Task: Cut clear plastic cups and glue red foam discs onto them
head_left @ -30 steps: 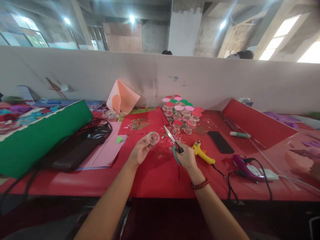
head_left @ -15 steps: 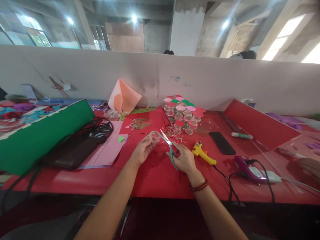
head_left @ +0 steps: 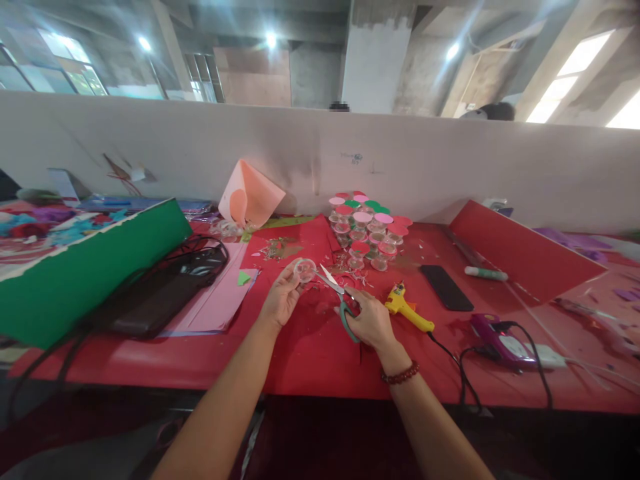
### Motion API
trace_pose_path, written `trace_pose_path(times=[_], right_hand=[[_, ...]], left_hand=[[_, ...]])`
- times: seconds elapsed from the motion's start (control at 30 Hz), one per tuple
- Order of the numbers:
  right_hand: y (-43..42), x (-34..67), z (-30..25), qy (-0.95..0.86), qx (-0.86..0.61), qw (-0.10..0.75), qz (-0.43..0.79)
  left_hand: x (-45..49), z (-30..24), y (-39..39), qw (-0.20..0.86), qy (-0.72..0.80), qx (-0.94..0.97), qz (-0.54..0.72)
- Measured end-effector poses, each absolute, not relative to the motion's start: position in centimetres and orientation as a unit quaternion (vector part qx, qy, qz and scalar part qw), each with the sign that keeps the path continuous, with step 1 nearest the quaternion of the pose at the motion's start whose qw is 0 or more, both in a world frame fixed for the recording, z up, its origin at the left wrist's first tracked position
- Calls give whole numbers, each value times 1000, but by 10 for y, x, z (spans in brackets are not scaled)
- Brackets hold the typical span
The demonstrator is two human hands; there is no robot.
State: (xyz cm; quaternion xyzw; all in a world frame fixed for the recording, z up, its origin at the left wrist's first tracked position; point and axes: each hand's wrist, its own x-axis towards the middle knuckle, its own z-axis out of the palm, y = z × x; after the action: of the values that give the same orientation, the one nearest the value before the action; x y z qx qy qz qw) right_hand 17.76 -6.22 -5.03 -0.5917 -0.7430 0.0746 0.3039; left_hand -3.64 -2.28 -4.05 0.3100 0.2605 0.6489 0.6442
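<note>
My left hand (head_left: 281, 300) pinches a small clear plastic cup (head_left: 305, 269) above the red table sheet (head_left: 320, 347). My right hand (head_left: 369, 319) grips green-handled scissors (head_left: 338, 293). Their blades point left and up, with the tips right beside the cup. A red bead bracelet (head_left: 399, 375) circles my right wrist. Behind the hands stands a cluster of clear cups (head_left: 367, 230) topped with pink, red and green paper discs.
A yellow glue gun (head_left: 407, 308) lies right of my right hand, then a black phone (head_left: 445, 287), a glue stick (head_left: 485, 273) and a purple device with cables (head_left: 500, 337). Left: pink paper (head_left: 215, 300), a black bag (head_left: 150, 300), green board (head_left: 85, 267). Paper scraps litter the middle.
The scissors swung left toward the cup and now sit at its edge. My left hand lifted the cup slightly up and toward the blades.
</note>
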Motion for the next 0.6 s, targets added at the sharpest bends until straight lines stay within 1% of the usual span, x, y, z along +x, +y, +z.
trace_pose_path(times=[0.13,0.23,0.37,0.5,0.6], right_hand=[[-61,179,-52,-743,-597,298,61],[-59,181,-53,-731,-601,316,64],[-61,179,-52,-730,-593,333,72],[-63,176,-52,-753,-567,325,73],[-62,176,-52,-741,-587,319,67]], left_hand=[[-40,-39,-21,625,260,278,681],[-43,-39,-20,617,270,264,691],[-41,-42,-20,624,283,278,673],[-37,-43,-21,638,275,300,654],[-36,-42,-22,646,277,302,644]])
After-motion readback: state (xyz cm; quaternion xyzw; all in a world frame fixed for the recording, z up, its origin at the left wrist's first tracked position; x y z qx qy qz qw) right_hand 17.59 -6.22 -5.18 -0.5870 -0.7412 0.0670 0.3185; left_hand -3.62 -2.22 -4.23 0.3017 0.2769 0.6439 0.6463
